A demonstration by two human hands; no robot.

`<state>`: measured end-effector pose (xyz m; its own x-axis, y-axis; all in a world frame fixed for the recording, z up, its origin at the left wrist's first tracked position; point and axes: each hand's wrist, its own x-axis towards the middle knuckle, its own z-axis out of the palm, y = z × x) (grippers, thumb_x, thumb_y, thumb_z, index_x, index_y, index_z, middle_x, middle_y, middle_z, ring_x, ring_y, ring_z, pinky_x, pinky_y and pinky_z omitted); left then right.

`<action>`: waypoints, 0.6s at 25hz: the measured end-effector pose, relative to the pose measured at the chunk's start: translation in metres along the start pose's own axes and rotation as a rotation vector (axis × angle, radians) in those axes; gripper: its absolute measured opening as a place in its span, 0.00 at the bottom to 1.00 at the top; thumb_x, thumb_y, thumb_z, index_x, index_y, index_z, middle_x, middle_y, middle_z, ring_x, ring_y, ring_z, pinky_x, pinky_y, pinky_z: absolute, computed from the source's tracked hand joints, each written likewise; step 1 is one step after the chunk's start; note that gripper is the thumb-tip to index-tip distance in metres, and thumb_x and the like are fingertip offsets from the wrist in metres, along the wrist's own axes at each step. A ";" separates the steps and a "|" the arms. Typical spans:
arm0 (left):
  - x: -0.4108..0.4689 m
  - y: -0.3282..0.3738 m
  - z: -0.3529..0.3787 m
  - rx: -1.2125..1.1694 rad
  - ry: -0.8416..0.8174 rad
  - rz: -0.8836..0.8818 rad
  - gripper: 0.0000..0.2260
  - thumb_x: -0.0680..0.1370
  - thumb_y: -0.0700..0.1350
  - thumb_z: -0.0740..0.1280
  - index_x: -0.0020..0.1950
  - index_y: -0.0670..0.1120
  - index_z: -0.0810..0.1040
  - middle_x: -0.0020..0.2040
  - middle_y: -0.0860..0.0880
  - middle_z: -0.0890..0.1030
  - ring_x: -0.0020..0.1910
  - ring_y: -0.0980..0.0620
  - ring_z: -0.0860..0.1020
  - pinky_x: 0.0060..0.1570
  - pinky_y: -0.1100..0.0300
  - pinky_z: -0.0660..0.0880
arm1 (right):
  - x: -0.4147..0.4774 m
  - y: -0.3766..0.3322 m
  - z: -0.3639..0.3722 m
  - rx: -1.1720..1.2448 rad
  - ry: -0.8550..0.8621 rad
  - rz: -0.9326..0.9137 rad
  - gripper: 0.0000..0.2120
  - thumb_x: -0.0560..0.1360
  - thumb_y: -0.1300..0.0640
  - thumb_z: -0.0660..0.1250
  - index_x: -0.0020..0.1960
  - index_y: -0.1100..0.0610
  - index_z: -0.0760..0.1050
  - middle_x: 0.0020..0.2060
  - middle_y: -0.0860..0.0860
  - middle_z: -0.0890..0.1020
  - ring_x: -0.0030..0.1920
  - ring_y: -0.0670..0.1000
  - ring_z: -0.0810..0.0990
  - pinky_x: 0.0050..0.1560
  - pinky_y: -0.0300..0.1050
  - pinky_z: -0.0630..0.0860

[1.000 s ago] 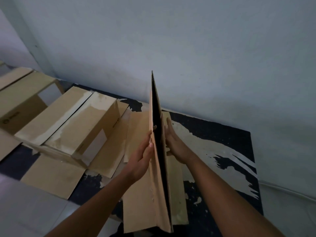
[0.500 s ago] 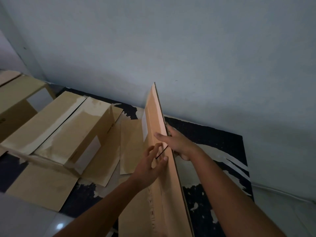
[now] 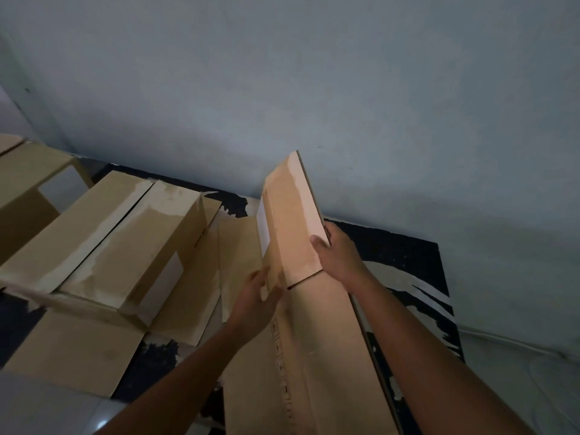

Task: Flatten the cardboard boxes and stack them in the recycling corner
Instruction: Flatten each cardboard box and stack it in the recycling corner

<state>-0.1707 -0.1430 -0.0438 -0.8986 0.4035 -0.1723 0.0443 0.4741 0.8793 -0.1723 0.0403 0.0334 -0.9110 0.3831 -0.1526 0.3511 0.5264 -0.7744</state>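
Observation:
A long flattened brown cardboard box [image 3: 317,340] stands tilted in front of me, its broad face turned up and left, its far flap [image 3: 292,215] raised toward the wall. My right hand [image 3: 337,252] grips the right edge of that flap, thumb on the face and fingers behind. My left hand [image 3: 255,301] lies flat against the left side of the box, fingers apart. Another box [image 3: 135,243], not flattened, sits to the left with its top flaps open.
A dark mat with pale patches [image 3: 408,271] covers the floor against the grey-blue wall [image 3: 314,89]. Flat cardboard flaps [image 3: 72,350] spread at the lower left. A further box [image 3: 25,186] stands at the far left. Pale floor tiles [image 3: 518,387] lie to the right.
The cardboard, edge-on and upright a second ago, has tipped so its broad face shows. My right hand moved up onto the far flap's edge; my left hand opened flat against the side.

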 end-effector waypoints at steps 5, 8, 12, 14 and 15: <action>0.017 -0.034 -0.028 0.120 0.205 -0.208 0.24 0.79 0.49 0.64 0.72 0.39 0.65 0.70 0.37 0.68 0.67 0.40 0.69 0.64 0.51 0.68 | -0.003 0.018 -0.050 0.223 0.002 0.029 0.15 0.79 0.51 0.64 0.65 0.50 0.74 0.54 0.46 0.82 0.53 0.48 0.82 0.54 0.46 0.77; 0.023 -0.040 -0.029 0.117 0.244 -0.278 0.25 0.78 0.46 0.66 0.70 0.35 0.65 0.67 0.34 0.69 0.66 0.36 0.68 0.61 0.50 0.67 | -0.005 0.056 -0.085 0.268 0.068 0.104 0.13 0.78 0.48 0.65 0.62 0.47 0.75 0.52 0.46 0.83 0.51 0.50 0.83 0.55 0.53 0.78; 0.028 -0.040 0.004 0.087 0.091 -0.362 0.27 0.78 0.49 0.65 0.72 0.37 0.62 0.69 0.37 0.69 0.65 0.38 0.71 0.59 0.50 0.72 | -0.016 0.120 -0.131 0.302 0.181 0.219 0.12 0.79 0.49 0.64 0.61 0.47 0.75 0.51 0.47 0.83 0.50 0.52 0.82 0.51 0.50 0.78; 0.027 -0.035 0.031 0.006 0.009 -0.421 0.25 0.78 0.47 0.66 0.71 0.39 0.63 0.66 0.38 0.72 0.61 0.38 0.74 0.57 0.49 0.74 | -0.024 0.154 -0.152 0.325 0.227 0.273 0.14 0.79 0.51 0.64 0.63 0.51 0.75 0.51 0.49 0.83 0.50 0.53 0.82 0.48 0.46 0.77; 0.028 -0.034 0.048 0.005 -0.026 -0.426 0.24 0.78 0.47 0.65 0.70 0.39 0.63 0.65 0.39 0.72 0.61 0.39 0.74 0.57 0.49 0.74 | -0.028 0.171 -0.163 0.335 0.243 0.288 0.13 0.79 0.52 0.64 0.63 0.52 0.76 0.52 0.50 0.83 0.50 0.53 0.82 0.47 0.46 0.76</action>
<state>-0.1762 -0.1106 -0.0992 -0.8256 0.1908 -0.5310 -0.3264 0.6062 0.7253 -0.0518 0.2437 0.0058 -0.6964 0.6638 -0.2727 0.4561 0.1160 -0.8824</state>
